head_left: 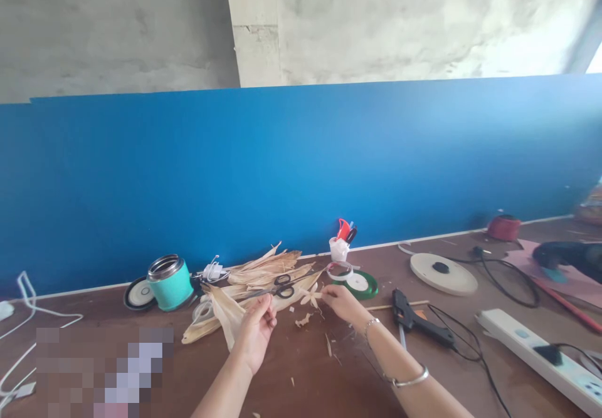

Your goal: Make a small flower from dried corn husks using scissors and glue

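Note:
My right hand (345, 305) pinches a small pale star-shaped flower (309, 297), which looks made of dried husk, between thumb and fingers. My left hand (259, 336) is closed, thumb against curled fingers; whatever it may hold is too small to make out. Beside and partly behind that hand, a broad pale corn husk (226, 311) leans up. Beyond both hands lies a heap of dried corn husks (266, 269), with black-handled scissors (283, 286) on top. Small husk scraps (303, 321) lie on the brown table (301, 374) between the hands.
Left stand a turquoise flask (170, 286) and its lid (140, 294). A white cup with pens (339, 249) and ribbon rolls (361, 285) sit at the back. Rightward lie a glue gun (418, 321), a white disc (443, 274), a power strip (540, 352) and cables. A blue partition (301, 167) rises behind.

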A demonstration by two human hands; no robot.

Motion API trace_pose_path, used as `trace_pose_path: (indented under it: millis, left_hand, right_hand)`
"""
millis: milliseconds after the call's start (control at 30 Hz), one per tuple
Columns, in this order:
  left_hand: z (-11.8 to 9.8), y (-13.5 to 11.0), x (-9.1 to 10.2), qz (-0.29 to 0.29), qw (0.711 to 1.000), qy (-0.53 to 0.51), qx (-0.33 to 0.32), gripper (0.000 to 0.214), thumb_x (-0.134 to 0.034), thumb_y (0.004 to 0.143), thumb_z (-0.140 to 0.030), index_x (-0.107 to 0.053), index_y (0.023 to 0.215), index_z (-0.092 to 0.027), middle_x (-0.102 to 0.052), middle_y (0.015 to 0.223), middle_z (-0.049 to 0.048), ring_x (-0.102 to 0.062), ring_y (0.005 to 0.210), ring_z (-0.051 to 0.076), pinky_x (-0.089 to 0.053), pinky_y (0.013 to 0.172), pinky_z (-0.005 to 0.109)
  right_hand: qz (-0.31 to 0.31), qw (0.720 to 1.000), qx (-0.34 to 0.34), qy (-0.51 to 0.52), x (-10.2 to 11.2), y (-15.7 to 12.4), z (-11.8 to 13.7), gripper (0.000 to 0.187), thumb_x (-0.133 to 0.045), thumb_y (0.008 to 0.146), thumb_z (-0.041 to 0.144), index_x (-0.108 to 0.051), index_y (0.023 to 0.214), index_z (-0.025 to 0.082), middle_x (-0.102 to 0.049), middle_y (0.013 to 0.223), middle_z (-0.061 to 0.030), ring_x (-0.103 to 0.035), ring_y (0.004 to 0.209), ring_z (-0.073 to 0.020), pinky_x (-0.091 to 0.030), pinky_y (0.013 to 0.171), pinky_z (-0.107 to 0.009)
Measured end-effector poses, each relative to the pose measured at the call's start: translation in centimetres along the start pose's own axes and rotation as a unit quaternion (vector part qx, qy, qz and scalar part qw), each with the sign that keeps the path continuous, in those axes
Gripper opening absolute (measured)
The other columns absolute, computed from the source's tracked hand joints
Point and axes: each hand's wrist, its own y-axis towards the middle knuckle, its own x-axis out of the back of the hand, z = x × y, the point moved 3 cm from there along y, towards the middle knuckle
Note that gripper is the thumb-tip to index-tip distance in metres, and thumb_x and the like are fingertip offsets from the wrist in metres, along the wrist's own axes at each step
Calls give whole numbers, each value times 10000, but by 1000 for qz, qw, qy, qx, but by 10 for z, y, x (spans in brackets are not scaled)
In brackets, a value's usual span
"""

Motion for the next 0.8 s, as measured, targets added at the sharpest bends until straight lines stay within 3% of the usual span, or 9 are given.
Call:
trace_pose_path:
  millis: [367,500,667,800]
  left_hand:
    - [-1,-1,-3,-38,999,-31,23,258,-793,624,-287,-648,733,-103,-491,593,-32,-445,508,60,-366,458,190]
    - [-1,0,-2,-37,999,-27,20,279,-795,618,-323,-622,693,-118,-492,595,-32,-436,518,64,-368,467,193]
    - [-12,-1,-4,-17,999,2,-30,400,-759,646,-368,-448,497,-164,-439,554,-42,-414,527,77,-357,488,205]
    - [-36,-2,-9,-9,991,94,-98,357,-682,711,-416,-472,554,-173,-455,578,-39,-402,536,84,-355,526,215]
  right_hand:
    - [-10,992,48,-114,-4,6,-12,219,-463,747,163,-616,590,157,-535,533,9,-473,559,-135,-306,547,-231]
    - [-31,988,57,-141,-6,7,-16,206,-475,737,149,-667,665,170,-654,673,-34,-574,677,-173,-376,630,-243]
    - [-82,982,62,-155,-1,7,-15,230,-468,703,107,-685,762,156,-699,825,-93,-617,812,-220,-414,752,-288]
    - [-118,980,71,-143,7,4,-5,283,-438,701,113,-676,850,146,-697,843,-100,-618,798,-224,-434,745,-302]
